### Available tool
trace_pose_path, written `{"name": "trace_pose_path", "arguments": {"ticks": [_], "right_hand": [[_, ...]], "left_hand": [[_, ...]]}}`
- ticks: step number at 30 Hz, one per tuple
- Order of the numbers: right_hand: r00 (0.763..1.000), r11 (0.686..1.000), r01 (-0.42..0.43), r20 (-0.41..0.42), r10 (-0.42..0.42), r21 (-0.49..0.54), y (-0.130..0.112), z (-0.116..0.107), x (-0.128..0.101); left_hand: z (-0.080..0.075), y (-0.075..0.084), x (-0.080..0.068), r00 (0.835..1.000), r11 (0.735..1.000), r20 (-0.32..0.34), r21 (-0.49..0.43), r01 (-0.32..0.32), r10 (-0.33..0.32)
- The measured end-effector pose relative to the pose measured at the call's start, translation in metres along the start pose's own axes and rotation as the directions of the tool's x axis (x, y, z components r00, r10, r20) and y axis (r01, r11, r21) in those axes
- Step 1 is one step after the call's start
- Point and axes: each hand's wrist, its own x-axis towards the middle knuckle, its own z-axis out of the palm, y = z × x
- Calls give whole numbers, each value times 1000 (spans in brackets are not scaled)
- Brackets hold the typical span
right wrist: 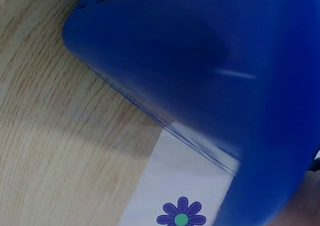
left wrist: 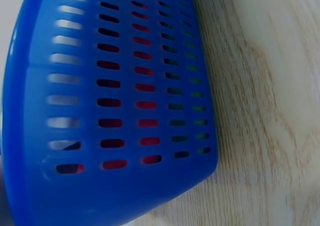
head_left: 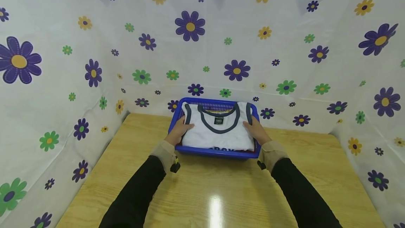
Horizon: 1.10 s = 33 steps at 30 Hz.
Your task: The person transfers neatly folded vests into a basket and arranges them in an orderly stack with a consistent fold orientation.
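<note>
A folded white tank top with dark trim at the neck and armholes lies in a blue plastic basket. My left hand reaches over the left rim and holds the top's left edge, thumb on the cloth. At the opposite edge, my right hand holds the top the same way. The fingers of both hands are partly hidden between cloth and basket wall. Through the slots of the basket wall in the left wrist view, red and green material shows below the white. The right wrist view shows the basket's outer side close up.
The basket stands at the back of a light wooden table. Behind it and on both sides hangs a white cloth with purple, green and yellow flowers.
</note>
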Motion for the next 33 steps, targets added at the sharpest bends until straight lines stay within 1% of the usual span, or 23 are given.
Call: {"name": "trace_pose_path", "arguments": {"ticks": [2,5,9,11,15,19,24,28,30,31,33], "right_hand": [[1000,999,3,-12,-4,-32,1,0,1],[1000,997,-14,-29,12,-74,2,0,1],[998,987,-30,-50,23,-156,3,0,-3],[998,982,-12,-61,1,-188,4,0,-5],[995,974,54,-71,-71,-221,4,0,-8],[992,961,96,-58,-115,-260,3,0,-9],[993,941,87,-43,-107,-326,2,0,-8],[995,921,68,-47,-93,-384,1,3,-7],[995,913,61,-49,-88,-404,0,5,-7],[995,910,62,-51,-91,-411,-1,5,-7],[994,906,63,-52,-93,-420,-1,6,-7]], "left_hand": [[1,0,0,1000,1000,-1,6,-3,3],[2,-1,0,1000,1000,-5,24,-15,15],[4,-4,1,999,996,-12,71,-48,49],[4,-5,1,998,994,-15,90,-60,62],[3,-5,2,996,991,-26,111,-82,85],[1,-2,1,994,987,-24,124,-101,105],[0,-1,1,995,982,9,162,-95,95],[0,-4,5,997,978,10,193,-79,79],[0,-5,6,997,974,16,209,-84,82],[0,-2,5,998,974,13,215,-69,68],[1,-3,9,999,973,5,227,-41,41]]}}
